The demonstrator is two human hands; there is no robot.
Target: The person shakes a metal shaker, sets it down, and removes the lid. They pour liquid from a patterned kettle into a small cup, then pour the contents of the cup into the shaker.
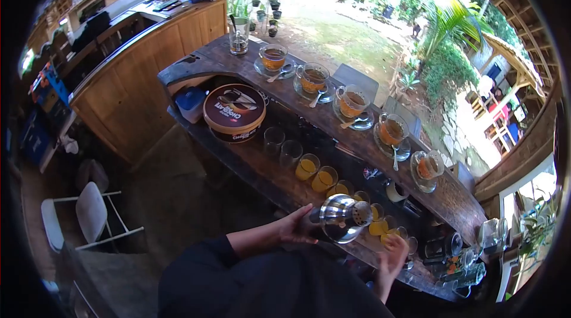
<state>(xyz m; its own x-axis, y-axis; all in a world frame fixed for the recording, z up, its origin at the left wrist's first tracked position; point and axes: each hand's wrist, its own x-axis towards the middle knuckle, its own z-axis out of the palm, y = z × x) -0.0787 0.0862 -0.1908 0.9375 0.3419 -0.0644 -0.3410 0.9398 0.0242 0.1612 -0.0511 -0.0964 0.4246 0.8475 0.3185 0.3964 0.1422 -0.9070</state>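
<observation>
A shiny metal shaker is in my left hand, whose fingers wrap round its darker base; the perforated top tilts to the right. My right hand is near the lower row of glasses, apart from the shaker, with its fingers curled and blurred; whether it holds anything cannot be made out. Small glasses of yellow-orange drink stand in a row on the lower counter, partly hidden behind the shaker. Two glasses without yellow drink stand at the row's left end.
On the raised wooden ledge stand several glass cups of amber drink on saucers with spoons. A round chocolate tub and a blue-lidded container are at the left. Glass jars stand at the right; a white chair is lower left.
</observation>
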